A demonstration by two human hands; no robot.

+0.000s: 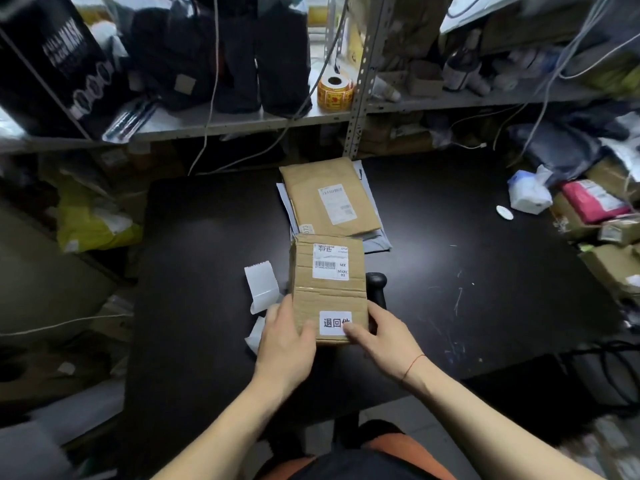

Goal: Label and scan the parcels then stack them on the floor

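A small cardboard box point(329, 292) stands on the black table point(450, 289), with a shipping label on its upper face and a white sticker with printed characters near its front edge. My left hand point(287, 341) grips the box's front left corner. My right hand point(384, 337) holds the front right corner, its thumb pressing on the white sticker. Behind the box lies a tan padded envelope point(329, 202) with a label, stacked on grey mailers. A black handheld scanner point(377, 287) pokes out just right of the box.
White label backing strips point(263, 289) curl on the table left of the box. A yellow sticker roll point(335, 91) sits on the metal shelf behind. Parcels and boxes point(595, 216) pile at the table's right edge. A yellow bag point(93, 220) lies at left.
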